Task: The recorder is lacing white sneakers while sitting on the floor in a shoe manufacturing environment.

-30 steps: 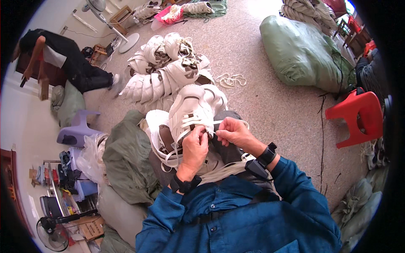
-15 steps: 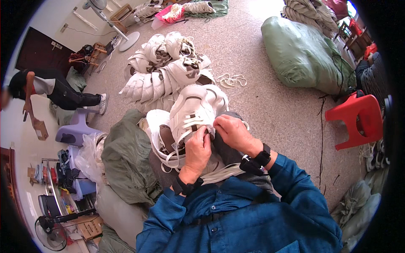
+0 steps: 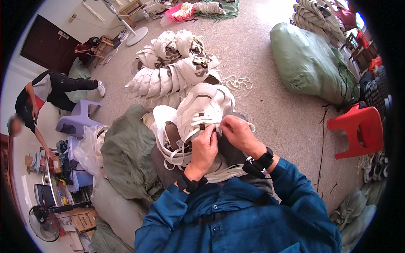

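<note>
A white and grey sneaker (image 3: pixel 196 107) rests on my lap, toe pointing away, with white laces (image 3: pixel 200 119) crossing its front. My left hand (image 3: pixel 204 149) pinches the sneaker's edge at the lower end of the lacing. Close beside it, my right hand (image 3: pixel 240 135) is closed with finger and thumb on a shoelace; the fingertips mostly hide the pinched part. A second white shoe (image 3: pixel 165 113), its dark lining showing, lies against the left side with loose lace over it. Below my hands, a bundle of white laces (image 3: pixel 225 173) lies across my lap.
A pile of nested white shoes (image 3: pixel 168 76) stands ahead, with loose laces (image 3: pixel 237 83) on the floor beside it. A green sack (image 3: pixel 310 63) and red stool (image 3: pixel 358 130) are right. Left are a dark green sack (image 3: pixel 128 147), a purple stool (image 3: pixel 80 119) and another person (image 3: pixel 50 90).
Both hands stay close together at the lacing, with only a slight shift. The person at left now bends and reaches toward the cluttered shelf. The whole view has turned slightly.
</note>
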Motion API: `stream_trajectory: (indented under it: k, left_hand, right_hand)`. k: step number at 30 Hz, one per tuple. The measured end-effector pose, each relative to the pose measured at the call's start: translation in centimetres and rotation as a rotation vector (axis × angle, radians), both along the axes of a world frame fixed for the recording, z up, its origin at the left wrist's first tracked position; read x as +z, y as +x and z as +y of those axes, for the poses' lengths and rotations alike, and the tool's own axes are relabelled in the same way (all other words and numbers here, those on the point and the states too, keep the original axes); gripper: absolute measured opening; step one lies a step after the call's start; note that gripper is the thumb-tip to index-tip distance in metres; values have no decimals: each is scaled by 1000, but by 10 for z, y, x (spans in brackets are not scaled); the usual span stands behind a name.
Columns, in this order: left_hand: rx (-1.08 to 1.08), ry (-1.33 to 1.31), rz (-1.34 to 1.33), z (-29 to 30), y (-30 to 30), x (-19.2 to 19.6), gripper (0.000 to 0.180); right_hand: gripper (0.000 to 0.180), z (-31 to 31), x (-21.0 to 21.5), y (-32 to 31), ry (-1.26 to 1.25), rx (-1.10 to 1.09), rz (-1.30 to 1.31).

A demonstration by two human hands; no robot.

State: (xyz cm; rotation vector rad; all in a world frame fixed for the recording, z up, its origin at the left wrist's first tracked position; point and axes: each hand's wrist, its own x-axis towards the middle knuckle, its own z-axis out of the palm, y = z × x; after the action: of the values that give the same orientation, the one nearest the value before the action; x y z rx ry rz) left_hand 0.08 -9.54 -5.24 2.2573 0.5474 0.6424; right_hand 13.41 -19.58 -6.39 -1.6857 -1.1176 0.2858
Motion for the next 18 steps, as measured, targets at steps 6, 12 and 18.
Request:
stream_trajectory:
  k: [6,12,18]
  left_hand:
    - [16,-190,13,7,-1,-6,19]
    - [-2,48,120,14,2,6,9]
    - [-125,343,541,38,-71,55,11]
  right_hand:
    - [24,-5,4,-17,15,45,-104]
    - [35,0,1,-24,-61,21,-160]
    - [33,-4,4,-19,-29,-68,-244]
